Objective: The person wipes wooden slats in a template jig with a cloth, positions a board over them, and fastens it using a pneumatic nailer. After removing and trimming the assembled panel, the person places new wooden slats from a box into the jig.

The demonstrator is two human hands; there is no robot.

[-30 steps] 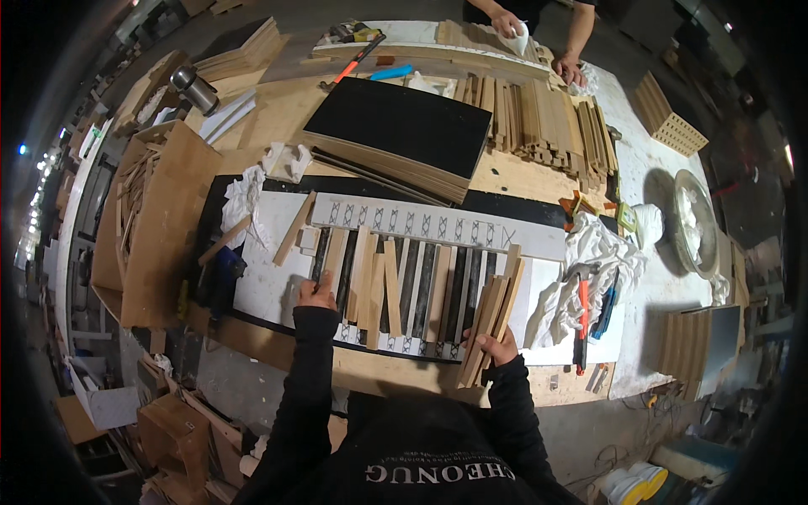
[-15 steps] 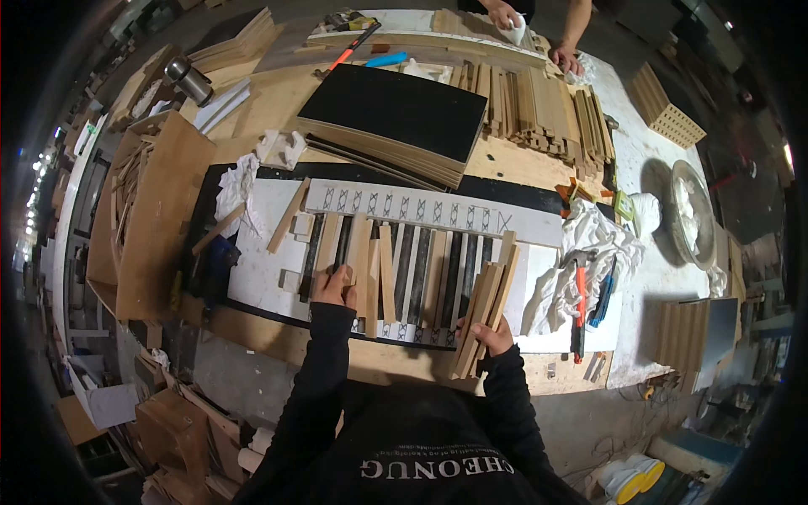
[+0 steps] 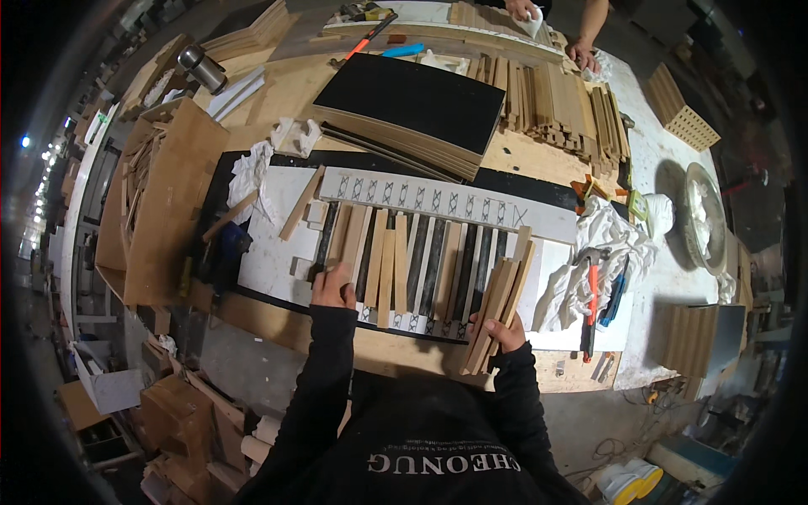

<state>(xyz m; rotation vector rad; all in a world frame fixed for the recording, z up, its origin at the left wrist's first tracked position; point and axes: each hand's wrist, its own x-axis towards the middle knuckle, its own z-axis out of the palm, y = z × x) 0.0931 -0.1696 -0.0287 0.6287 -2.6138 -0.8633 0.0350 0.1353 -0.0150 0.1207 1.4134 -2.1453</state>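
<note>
My left hand (image 3: 334, 286) is closed on the near end of a light wooden strip (image 3: 354, 240), close beside another strip at the left of a row of black and white bars. Just right of it, several loose wooden strips (image 3: 387, 265) lie across the bars, some slightly askew. My right hand (image 3: 505, 334) grips a bundle of wooden strips (image 3: 497, 299) at the row's right end, tilted with its near end toward me. Beyond the bars runs a white strip board (image 3: 429, 199) with crossed marks drawn along it.
A stack of black-topped boards (image 3: 412, 114) stands beyond the work. An open cardboard box (image 3: 172, 202) of strips is at left. White cloth (image 3: 581, 278), a hammer (image 3: 592, 303) and a metal bowl (image 3: 705, 219) lie at right. Across the table a co-worker's hand (image 3: 583, 55) rests on white material.
My left hand has shifted the strip leftward, against the strip beside it. The right hand still holds its bundle. The whole view has moved slightly.
</note>
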